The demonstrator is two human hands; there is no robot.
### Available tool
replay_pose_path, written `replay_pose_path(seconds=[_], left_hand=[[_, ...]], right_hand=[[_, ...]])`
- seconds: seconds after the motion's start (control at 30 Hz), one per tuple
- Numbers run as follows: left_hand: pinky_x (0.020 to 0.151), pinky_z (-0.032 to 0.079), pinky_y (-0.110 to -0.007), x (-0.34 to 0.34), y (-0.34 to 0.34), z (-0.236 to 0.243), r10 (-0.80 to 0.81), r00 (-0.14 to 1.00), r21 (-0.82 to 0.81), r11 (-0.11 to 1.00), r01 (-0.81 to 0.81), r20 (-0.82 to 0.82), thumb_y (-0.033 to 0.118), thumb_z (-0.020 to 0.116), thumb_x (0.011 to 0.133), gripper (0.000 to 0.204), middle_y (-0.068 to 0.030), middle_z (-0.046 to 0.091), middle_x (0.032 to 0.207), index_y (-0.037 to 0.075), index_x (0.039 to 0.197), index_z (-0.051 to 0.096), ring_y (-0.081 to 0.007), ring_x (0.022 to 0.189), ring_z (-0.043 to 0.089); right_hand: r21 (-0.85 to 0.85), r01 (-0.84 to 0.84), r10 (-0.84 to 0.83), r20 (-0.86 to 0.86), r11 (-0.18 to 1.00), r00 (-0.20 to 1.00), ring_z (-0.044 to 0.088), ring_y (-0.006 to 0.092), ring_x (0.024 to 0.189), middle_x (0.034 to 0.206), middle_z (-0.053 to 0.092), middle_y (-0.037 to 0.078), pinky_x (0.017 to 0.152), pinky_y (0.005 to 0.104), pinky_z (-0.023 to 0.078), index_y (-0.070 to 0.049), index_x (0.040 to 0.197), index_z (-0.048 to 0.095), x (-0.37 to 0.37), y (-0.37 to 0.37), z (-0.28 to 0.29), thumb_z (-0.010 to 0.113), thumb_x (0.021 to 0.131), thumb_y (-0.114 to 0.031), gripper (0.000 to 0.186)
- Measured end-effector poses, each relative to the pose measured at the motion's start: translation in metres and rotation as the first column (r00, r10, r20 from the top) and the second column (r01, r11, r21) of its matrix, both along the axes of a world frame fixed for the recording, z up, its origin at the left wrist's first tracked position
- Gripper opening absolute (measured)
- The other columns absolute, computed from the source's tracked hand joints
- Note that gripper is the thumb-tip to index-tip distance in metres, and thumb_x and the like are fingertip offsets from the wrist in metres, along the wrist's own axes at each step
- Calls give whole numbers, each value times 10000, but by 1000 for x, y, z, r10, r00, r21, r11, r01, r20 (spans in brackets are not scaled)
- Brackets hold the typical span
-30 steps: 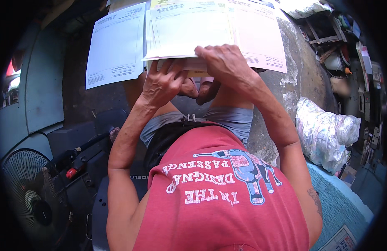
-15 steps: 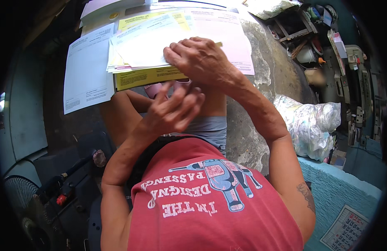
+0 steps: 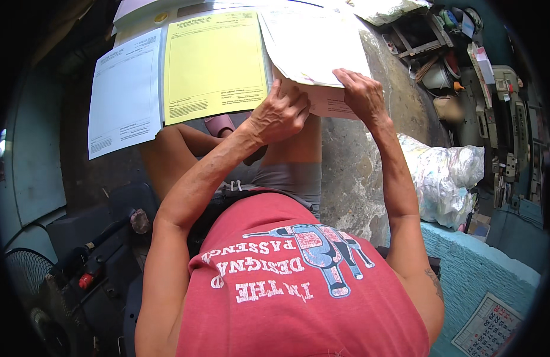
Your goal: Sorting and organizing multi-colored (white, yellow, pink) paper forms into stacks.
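My right hand (image 3: 363,98) pinches the near right corner of a sheaf of white paper forms (image 3: 313,44), which hangs over a pink form (image 3: 331,101). My left hand (image 3: 281,113) is closed at the pink form's near left corner, its index finger reaching up by the paper edge; the fingertips are partly hidden. Left of the sheaf lies a yellow form (image 3: 215,68), flat and uncovered. Beyond it to the left is a pale blue-white form (image 3: 126,92), its near edge overhanging the table.
A roll of clear plastic wrapping (image 3: 444,178) sits at the right above a turquoise ledge (image 3: 495,256) with a calendar sheet. Tools and a wooden frame (image 3: 420,38) crowd the far right. A black fan (image 3: 31,273) stands at the lower left. My legs are under the table's near edge.
The sheaf has moved from the yellow form rightward over the pink one, uncovering the yellow. My right hand shifted right with it; my left hand rose to the pink form's corner.
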State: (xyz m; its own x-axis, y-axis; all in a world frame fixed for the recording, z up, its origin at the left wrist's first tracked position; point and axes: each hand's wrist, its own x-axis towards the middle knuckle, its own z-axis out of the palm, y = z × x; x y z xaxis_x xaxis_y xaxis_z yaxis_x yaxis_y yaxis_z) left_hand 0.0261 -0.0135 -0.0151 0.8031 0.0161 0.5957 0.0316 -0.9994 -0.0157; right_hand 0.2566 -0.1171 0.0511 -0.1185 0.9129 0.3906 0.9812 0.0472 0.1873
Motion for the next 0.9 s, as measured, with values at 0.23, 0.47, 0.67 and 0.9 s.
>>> replay_pose_path(seconds=[0.23,0.47,0.67,0.9], left_hand=[[1002,479,-534,5,6,18,-45,977,-100,993,67,209,168,718,778,253,-49,714,1046,127,1018,786,-272,1113,635],[1004,469,-521,-75,22,35,167,972,-114,982,-150,167,308,776,873,340,-15,721,1188,168,1178,724,-247,1161,660],[1099,371,-574,-251,85,51,567,818,-106,811,-575,-99,450,722,910,626,-112,552,1472,92,1404,583,-330,1376,496],[1067,422,-527,-352,97,50,692,665,275,721,-636,-279,151,736,885,399,-68,667,1331,130,1280,683,-264,1264,599]], right_hand=[[-190,17,-53,-186,982,981,697,302,1095,1243,694,114,931,428,554,-61,1206,660,-39,-49,14,703,848,-85,362],[-97,23,-34,-116,995,993,697,317,1111,1225,708,142,955,420,556,-30,1208,651,-45,-43,5,601,887,24,329],[-104,81,-103,-228,991,968,718,323,1074,1193,723,147,908,419,582,-56,1217,651,-36,-43,-2,566,908,79,347],[-95,93,-115,-273,991,955,713,329,1084,1203,721,143,903,426,581,-60,1230,649,-37,-44,-4,596,874,111,399]])
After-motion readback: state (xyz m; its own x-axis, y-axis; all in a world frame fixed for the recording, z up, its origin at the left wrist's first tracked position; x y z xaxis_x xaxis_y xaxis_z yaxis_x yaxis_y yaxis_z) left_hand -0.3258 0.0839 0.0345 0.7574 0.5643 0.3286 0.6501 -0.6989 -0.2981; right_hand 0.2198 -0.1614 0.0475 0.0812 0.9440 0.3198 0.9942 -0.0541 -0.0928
